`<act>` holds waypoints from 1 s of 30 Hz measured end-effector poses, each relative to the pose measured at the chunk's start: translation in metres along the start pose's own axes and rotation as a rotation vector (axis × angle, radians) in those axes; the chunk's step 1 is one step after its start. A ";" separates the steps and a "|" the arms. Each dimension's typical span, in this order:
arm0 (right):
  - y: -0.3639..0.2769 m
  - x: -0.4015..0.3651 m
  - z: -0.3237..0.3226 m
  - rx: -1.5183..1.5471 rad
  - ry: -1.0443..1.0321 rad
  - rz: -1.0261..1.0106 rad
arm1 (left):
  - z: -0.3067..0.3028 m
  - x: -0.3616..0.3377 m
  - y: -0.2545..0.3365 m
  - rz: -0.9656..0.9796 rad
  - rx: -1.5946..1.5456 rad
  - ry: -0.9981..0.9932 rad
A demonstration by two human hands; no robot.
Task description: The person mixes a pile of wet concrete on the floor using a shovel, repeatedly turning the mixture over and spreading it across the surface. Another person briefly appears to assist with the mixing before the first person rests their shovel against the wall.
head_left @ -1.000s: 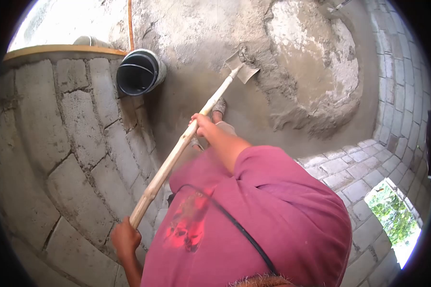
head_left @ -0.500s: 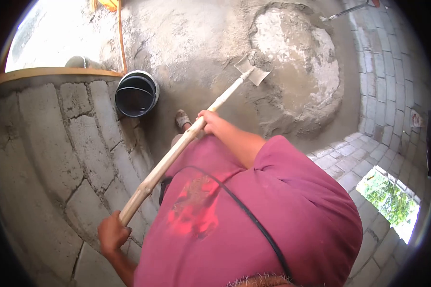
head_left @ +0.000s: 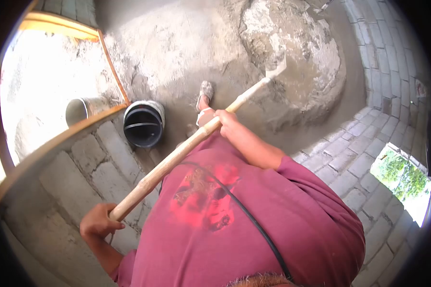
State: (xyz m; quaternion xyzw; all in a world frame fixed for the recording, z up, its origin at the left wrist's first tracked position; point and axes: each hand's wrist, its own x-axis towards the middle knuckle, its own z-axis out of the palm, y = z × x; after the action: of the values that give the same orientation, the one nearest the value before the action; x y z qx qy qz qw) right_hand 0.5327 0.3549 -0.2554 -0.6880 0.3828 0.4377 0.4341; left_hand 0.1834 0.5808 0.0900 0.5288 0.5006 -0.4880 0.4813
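Note:
A shovel [head_left: 172, 160] with a long, pale wooden handle slants across my body from lower left to upper right. My left hand [head_left: 99, 221] is closed around the handle's end. Farther up, in front of my waist, my right hand [head_left: 225, 120] grips the shaft. The shovel's blade [head_left: 277, 69], seen tilted and partly edge-on, is at the wet grey mortar [head_left: 316, 103], which spreads in a rough ring around a paler, whitish patch. Whether the blade carries any mix cannot be made out.
A dark bucket [head_left: 161, 119] stands beside the doorway's wooden frame [head_left: 57, 143], with another bucket [head_left: 81, 109] beyond it. My sandaled foot [head_left: 206, 91] is on the floor near the handle. Block walls [head_left: 383, 57] stand right, with a window opening [head_left: 402, 177].
The blade has moved right, farther into the mortar ring, and turned from flat toward edge-on. My view has swung, showing more of the doorway. Both hands keep hold of the handle.

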 end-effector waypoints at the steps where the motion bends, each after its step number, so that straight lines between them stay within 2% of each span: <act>1: -0.015 0.002 0.004 0.050 -0.042 0.016 | -0.017 0.002 0.020 0.011 0.050 0.019; 3: -0.037 0.002 0.010 0.168 -0.113 0.065 | -0.054 0.000 0.058 0.023 0.175 0.043; 4: -0.043 0.017 0.013 0.151 -0.077 0.066 | -0.073 0.001 0.074 0.039 0.234 0.067; 6: -0.059 0.045 0.020 0.270 -0.167 0.104 | -0.104 0.005 0.099 0.078 0.325 0.119; 10: -0.094 0.056 0.028 0.477 -0.282 0.181 | -0.160 0.017 0.141 0.113 0.382 0.157; 13: -0.116 0.046 0.041 0.647 -0.386 0.117 | -0.197 0.018 0.159 0.181 0.537 0.271; 14: -0.124 0.041 0.049 0.677 -0.421 0.080 | -0.212 0.013 0.173 0.114 0.576 0.286; 17: -0.173 0.042 0.078 0.987 -0.341 0.132 | -0.255 0.001 0.183 0.075 0.645 0.450; 18: -0.185 0.056 0.084 1.006 -0.224 0.187 | -0.271 -0.004 0.190 -0.001 0.689 0.498; 19: -0.214 0.078 0.099 1.028 -0.129 0.219 | -0.287 -0.010 0.195 0.003 0.773 0.534; 20: -0.215 0.110 0.126 0.922 -0.129 0.309 | -0.307 -0.010 0.194 0.051 0.834 0.616; 21: -0.202 0.128 0.161 0.824 -0.201 0.176 | -0.325 -0.010 0.187 0.090 0.881 0.690; 22: -0.199 0.123 0.195 0.856 -0.224 0.171 | -0.347 -0.017 0.182 0.109 0.910 0.719; 24: -0.191 0.102 0.264 0.990 -0.253 0.363 | -0.389 -0.034 0.164 0.112 0.937 0.756; 25: -0.178 0.091 0.294 1.020 -0.369 0.403 | -0.403 -0.040 0.156 0.012 0.901 0.727; 26: -0.166 0.074 0.320 0.960 -0.464 0.333 | -0.409 -0.047 0.155 -0.093 0.922 0.715; 27: -0.141 0.087 0.348 0.916 -0.567 0.352 | -0.424 -0.046 0.133 -0.205 0.952 0.680; 28: -0.134 0.067 0.369 0.914 -0.474 0.342 | -0.429 -0.052 0.124 -0.249 0.976 0.667; 29: -0.123 0.068 0.387 0.863 -0.532 0.400 | -0.430 -0.058 0.112 -0.283 1.004 0.681; 30: -0.122 0.057 0.396 0.800 -0.560 0.374 | -0.429 -0.062 0.103 -0.356 0.948 0.693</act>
State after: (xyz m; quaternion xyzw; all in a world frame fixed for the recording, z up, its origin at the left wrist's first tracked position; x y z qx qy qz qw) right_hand 0.5552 0.7561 -0.3715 -0.2449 0.5057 0.4943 0.6633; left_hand 0.2992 1.0017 0.1798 0.7213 0.4370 -0.5304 -0.0859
